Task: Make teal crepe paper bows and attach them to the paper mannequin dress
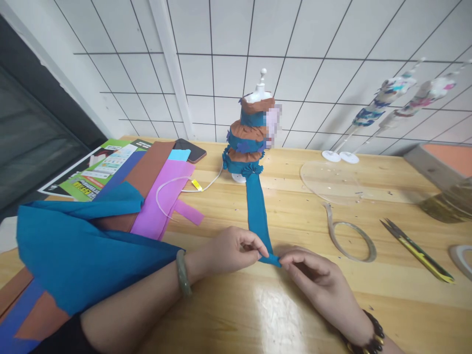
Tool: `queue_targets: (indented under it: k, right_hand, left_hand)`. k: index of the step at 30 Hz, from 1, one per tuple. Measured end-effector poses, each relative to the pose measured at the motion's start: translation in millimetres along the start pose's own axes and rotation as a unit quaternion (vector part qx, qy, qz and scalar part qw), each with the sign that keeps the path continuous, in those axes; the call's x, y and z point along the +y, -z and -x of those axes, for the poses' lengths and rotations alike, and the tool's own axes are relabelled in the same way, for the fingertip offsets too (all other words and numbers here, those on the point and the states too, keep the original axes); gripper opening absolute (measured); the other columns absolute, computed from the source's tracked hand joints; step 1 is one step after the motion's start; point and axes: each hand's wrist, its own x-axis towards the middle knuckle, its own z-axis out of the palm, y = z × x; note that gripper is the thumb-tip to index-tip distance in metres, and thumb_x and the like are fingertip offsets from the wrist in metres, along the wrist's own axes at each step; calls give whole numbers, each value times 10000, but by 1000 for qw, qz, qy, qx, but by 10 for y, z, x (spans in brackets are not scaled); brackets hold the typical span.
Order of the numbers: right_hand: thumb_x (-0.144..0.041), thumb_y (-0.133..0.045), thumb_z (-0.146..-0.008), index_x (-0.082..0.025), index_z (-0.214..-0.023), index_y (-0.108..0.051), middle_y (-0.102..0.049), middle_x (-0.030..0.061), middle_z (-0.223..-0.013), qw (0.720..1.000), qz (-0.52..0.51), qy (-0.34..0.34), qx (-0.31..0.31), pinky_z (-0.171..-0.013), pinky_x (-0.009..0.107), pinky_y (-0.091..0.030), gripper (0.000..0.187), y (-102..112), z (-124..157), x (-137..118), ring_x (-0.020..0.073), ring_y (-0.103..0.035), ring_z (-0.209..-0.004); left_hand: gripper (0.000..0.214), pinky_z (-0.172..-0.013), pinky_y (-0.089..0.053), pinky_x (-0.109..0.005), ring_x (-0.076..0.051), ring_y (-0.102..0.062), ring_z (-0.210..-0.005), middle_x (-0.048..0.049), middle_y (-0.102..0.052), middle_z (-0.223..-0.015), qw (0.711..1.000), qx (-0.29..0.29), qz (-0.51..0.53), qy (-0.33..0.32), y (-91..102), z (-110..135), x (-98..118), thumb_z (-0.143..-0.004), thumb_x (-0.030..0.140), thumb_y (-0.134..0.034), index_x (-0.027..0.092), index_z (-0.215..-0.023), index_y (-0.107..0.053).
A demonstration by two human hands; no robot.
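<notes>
Blue strip [259, 216] is pinched by left hand [230, 250] and right hand [326, 280]. Beyond the latter, a cut-off box's [424, 165] contents are unclear.

left hand [230, 250] and right hand [320, 275] pinch the near end of this teal strip [258, 211], ruffled dress form [246, 133] standing behind!

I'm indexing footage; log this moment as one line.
left hand: pinching near end of teal strip; right hand: pinching same end; dressed mannequin: upright beyond strip; scissors: at right
</notes>
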Motion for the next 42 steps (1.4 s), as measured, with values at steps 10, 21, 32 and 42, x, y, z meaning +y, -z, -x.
queue_targets:
  k: [10,21,32,42]
  right_hand:
    - [-175,-535,-810,-227,-799,-661,-692,34,-847,1000,5,29,-4,-716,219,-507,136,24,-16,3,145,-639,-810]
    - [-233,-567,-797,-219,-801,-672,-689,49,-857,1000,6,-1,-9,-717,222,-510,106,23,-26,-55,154,-631,-826]
    - [-315,-609,-762,-185,-825,-625,-675,52,-773,998,4,-61,34,-653,254,-537,145,-37,0,55,162,-630,-714]
    - [-298,-614,-754,-195,-838,-646,-701,58,-811,998,38,-32,34,-657,251,-551,136,-43,0,6,171,-655,-728]
  left_hand:
    - [238,-700,-447,-222,-139,-602,-779,-16,-685,-829,999,-24,-39,-14,47,15,37,-739,171,-519,178,-912,-682]
    - [192,-714,-458,-236,-148,-616,-778,-40,-691,-838,1000,-2,-13,17,-1,17,52,-744,267,-559,162,-834,-691]
    - [249,-679,-448,-241,-107,-564,-716,-30,-633,-829,999,12,36,2,-40,-10,76,-677,187,-626,151,-915,-560]
    - [158,-660,-445,-224,-100,-561,-684,-22,-626,-760,1000,11,27,7,-66,-16,63,-739,160,-527,141,-882,-592]
